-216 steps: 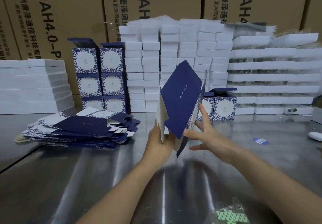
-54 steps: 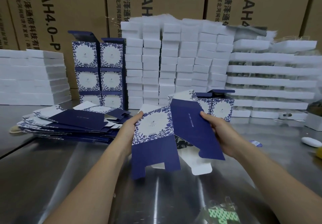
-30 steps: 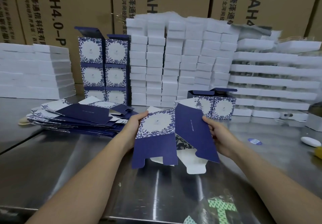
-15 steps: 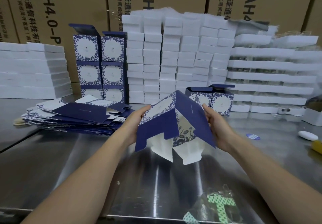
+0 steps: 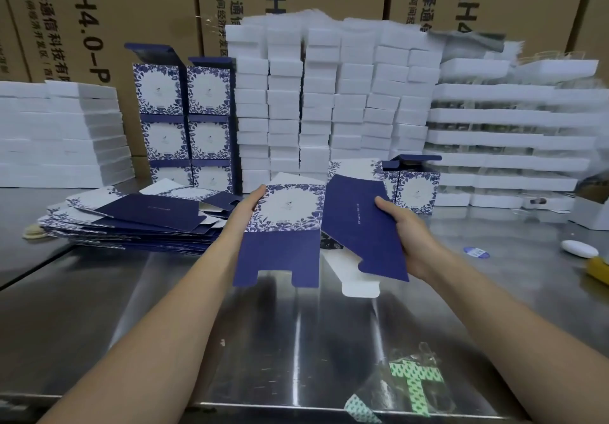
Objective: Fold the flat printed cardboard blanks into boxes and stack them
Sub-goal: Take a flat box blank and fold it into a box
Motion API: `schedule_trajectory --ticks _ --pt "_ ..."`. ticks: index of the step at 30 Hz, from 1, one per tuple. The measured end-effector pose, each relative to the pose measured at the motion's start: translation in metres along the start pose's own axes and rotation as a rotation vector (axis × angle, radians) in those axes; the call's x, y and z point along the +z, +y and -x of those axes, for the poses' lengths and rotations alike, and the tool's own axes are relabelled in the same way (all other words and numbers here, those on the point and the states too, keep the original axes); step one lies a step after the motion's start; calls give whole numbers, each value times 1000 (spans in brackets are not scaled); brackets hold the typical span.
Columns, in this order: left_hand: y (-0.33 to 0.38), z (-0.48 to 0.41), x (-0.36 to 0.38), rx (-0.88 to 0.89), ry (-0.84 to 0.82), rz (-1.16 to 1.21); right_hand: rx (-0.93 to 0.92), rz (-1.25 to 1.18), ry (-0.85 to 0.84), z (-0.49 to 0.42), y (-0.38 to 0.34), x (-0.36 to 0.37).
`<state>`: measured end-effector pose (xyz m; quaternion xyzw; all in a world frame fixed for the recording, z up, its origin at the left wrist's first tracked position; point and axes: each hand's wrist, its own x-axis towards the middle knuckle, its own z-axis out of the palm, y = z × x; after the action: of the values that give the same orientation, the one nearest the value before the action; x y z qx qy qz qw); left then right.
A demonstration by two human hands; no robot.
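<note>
I hold a blue-and-white printed cardboard blank [image 5: 286, 222] over the steel table, opened part way, its floral panel facing me and its bottom flaps hanging toward me. My left hand [image 5: 245, 207] grips the blank's left edge. My right hand [image 5: 400, 229] grips the plain dark blue side panel, thumb on top. A pile of flat blanks [image 5: 138, 219] lies to the left. Folded boxes stand stacked in two columns [image 5: 184, 120] at the back left, and two more folded boxes [image 5: 417, 189] stand just behind the blank on the right.
White foam blocks [image 5: 333, 103] are stacked high behind the work area, with more at the left [image 5: 62, 133] and right [image 5: 507, 133]. Brown cartons form the back wall. A blue sticker [image 5: 476, 252] and a white object [image 5: 580, 249] lie at the right. A green patterned bag [image 5: 412, 387] lies near the front edge.
Half a second ago the blank was squeezed open into a peaked tube; now it lies flatter, floral panel facing up. Both hands keep their hold.
</note>
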<state>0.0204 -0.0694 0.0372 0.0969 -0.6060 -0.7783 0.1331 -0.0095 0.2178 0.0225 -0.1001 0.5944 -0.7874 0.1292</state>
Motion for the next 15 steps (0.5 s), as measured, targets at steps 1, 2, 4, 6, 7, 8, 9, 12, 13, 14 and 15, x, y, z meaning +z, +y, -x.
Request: schedule_trajectory --ticks 1,2,4,6,7,8,9,12,13,14,15 --pt "1 3 3 7 26 -2 -6 -9 11 2 -2 0" --pt "2 6 4 5 10 5 -13 -14 21 3 -3 0" --pt "-2 12 5 -25 -94 21 -18 -21 37 5 -6 -1" --pt "-12 11 2 -56 -137 16 -29 -26 47 6 -8 -4" --pt "-15 12 0 -51 -133 6 -38 -27 41 6 -9 -5" --pt "-16 13 0 -65 -137 19 -49 -26 29 6 -9 -5" --pt "-15 16 1 -93 -142 57 -64 -24 16 6 -10 -5" --pt "-14 19 -2 -111 -148 141 -90 -6 -23 4 -8 -1" --pt "-14 19 -3 -99 -144 145 -92 -2 -40 3 -7 -1" --pt "-13 19 -4 -95 -144 146 -93 -4 -49 2 -6 0" --pt "-12 20 -4 -102 -147 152 -95 -5 -43 1 -5 0"
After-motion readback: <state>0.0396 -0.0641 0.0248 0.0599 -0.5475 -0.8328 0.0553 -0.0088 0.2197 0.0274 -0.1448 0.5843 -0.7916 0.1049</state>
